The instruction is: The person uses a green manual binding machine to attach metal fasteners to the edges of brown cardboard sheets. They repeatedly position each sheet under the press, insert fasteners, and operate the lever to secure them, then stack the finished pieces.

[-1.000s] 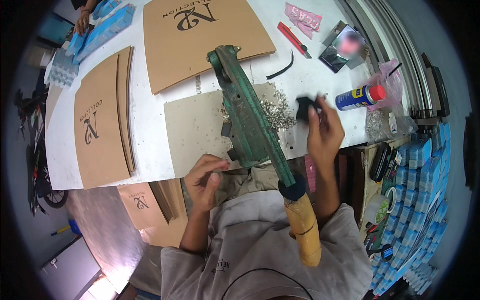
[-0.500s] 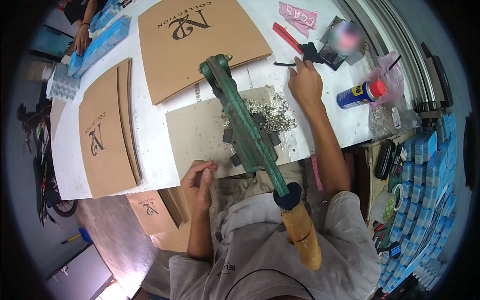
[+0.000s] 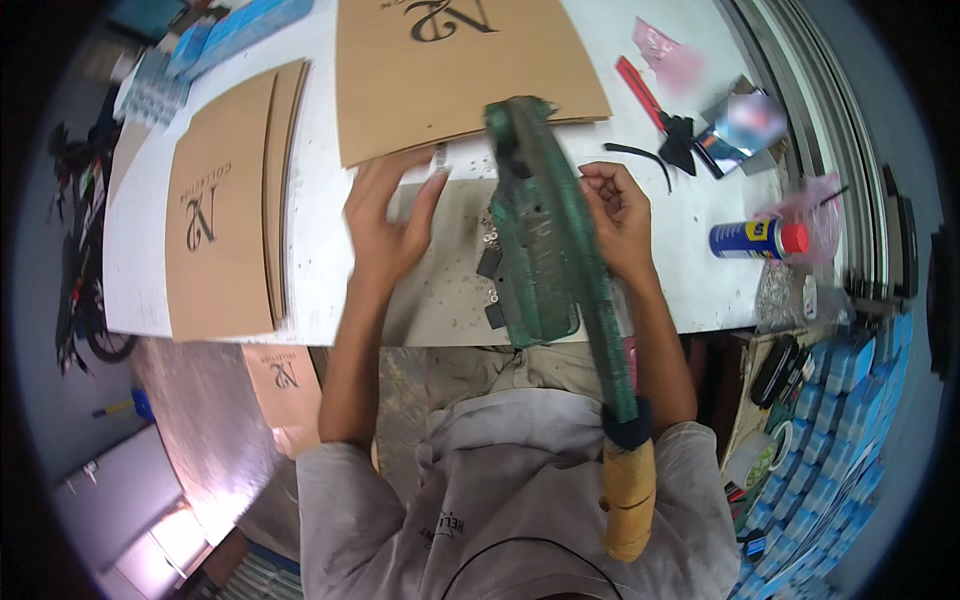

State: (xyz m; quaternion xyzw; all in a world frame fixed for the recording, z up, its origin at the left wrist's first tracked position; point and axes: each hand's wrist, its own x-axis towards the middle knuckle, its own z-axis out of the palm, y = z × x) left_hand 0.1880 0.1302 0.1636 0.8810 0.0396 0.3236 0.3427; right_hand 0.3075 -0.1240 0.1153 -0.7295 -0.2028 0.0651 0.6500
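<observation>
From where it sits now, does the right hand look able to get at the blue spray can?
Probably yes: the right hand rests beside the green press, and the white tabletop between it and the spray can looks bare.

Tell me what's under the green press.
A grey mat strewn with small metal bits lies under the press. Black blocks show at its left edge; the rest beneath is covered.
</observation>
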